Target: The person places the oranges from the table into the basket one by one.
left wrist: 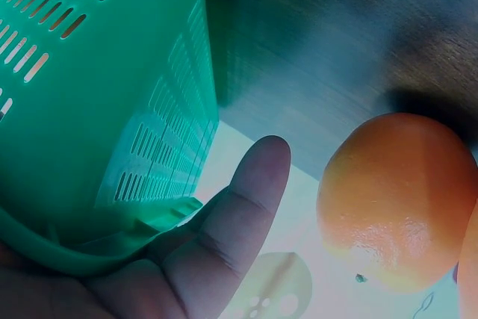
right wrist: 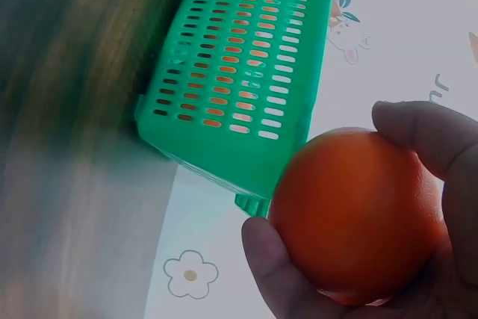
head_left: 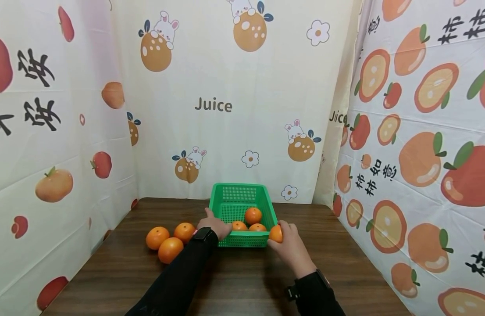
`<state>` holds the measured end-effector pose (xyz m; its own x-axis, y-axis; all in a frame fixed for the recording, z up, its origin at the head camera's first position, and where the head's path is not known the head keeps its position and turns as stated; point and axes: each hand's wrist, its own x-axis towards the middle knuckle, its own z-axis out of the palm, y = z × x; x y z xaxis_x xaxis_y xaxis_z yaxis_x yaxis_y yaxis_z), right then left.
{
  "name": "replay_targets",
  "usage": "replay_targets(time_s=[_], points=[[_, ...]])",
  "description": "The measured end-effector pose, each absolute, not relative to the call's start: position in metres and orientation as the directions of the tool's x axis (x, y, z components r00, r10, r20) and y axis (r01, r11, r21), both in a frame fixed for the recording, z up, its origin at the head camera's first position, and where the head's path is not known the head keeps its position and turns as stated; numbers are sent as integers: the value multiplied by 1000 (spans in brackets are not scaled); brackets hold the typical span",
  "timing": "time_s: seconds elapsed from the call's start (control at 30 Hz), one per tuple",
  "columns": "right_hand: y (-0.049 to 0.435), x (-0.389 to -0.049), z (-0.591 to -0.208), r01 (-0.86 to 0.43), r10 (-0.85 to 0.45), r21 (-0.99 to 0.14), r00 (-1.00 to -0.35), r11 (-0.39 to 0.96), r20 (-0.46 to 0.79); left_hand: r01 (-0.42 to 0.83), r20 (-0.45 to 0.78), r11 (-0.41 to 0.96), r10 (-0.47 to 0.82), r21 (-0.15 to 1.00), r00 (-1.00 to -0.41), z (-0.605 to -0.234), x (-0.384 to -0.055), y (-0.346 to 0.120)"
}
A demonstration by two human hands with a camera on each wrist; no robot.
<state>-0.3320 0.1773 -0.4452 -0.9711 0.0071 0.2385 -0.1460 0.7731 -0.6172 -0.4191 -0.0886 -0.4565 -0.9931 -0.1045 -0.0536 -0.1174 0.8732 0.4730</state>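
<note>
A green plastic basket (head_left: pixel 242 239) stands on the table with several oranges, one of them a whole orange (head_left: pixel 253 215) at the right side. My left hand (head_left: pixel 215 224) holds the basket's front left rim, the thumb side over the inside and a finger stretched along the outside. That finger (left wrist: pixel 246 211) shows straight in the left wrist view; the thumb is hidden behind the rim. In my right hand (head_left: pixel 290 245) an orange (right wrist: pixel 358 214) is gripped between thumb and fingers, just outside the basket's front right corner.
Three loose oranges lie left of the basket: one at the far left (head_left: pixel 157 238), one in front (head_left: pixel 170 250), one behind (head_left: pixel 184 232) near my left wrist. The brown wooden table (head_left: pixel 242 281) meets fruit-printed cloth walls (head_left: pixel 226 145) behind and at both sides.
</note>
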Motion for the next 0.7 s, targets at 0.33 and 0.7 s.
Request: replay_targets(time_s=[0.33, 0.7], points=[[174, -339, -436, -152, 12, -622, -967, 768, 253, -118, -57, 873, -104, 472, -993, -460, -423, -89], [168, -343, -432, -168, 15, -680, -967, 714, 254, -100, -41, 892, -91, 440, -995, -459, -421, -90]])
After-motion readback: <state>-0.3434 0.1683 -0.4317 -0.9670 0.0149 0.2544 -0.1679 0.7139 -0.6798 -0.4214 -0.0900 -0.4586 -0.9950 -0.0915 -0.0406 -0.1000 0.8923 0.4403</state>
